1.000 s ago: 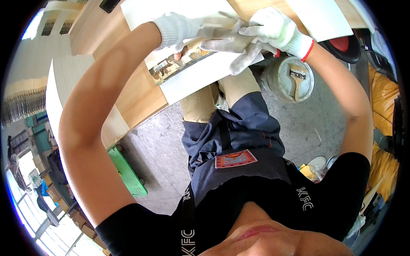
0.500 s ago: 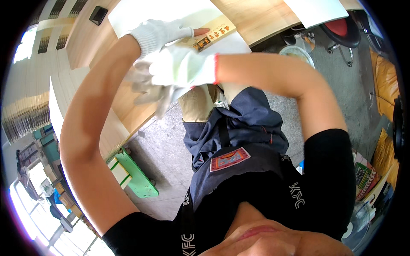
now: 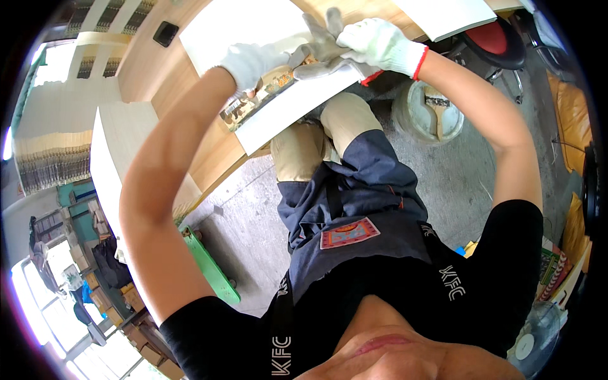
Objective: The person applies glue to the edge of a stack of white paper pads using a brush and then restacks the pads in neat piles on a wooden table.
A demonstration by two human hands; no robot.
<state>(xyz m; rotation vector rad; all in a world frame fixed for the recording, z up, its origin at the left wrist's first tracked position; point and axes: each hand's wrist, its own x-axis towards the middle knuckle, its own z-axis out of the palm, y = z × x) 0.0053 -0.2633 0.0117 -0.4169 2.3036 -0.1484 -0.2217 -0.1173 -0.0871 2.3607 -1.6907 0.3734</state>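
Observation:
My left hand (image 3: 253, 66), in a white knit glove with a bare fingertip showing, lies across a printed cream strip with dark and orange lettering (image 3: 269, 90). Its fingers are stretched over the paper. My right hand (image 3: 379, 45), in a white glove with a red cuff, is closed on a loose grey work glove (image 3: 323, 47). That glove's limp fingers spread toward my left hand and cover part of the strip. Under both hands is a large white sheet (image 3: 244, 28), reaching the near table edge. Part of the strip is hidden by the gloves.
A black phone (image 3: 166, 34) lies at the far left of the wooden table. Another white sheet (image 3: 443, 19) sits at the far right. Below the table edge stands a round bucket with a brush (image 3: 429, 114). A red-seated stool (image 3: 494, 41) and a green trolley (image 3: 212, 266) flank me.
My right hand has swept rightward with the grey glove, from beside my left wrist to the strip's far side. My left hand has shifted right and nearer. The printed strip now lies further left and nearer.

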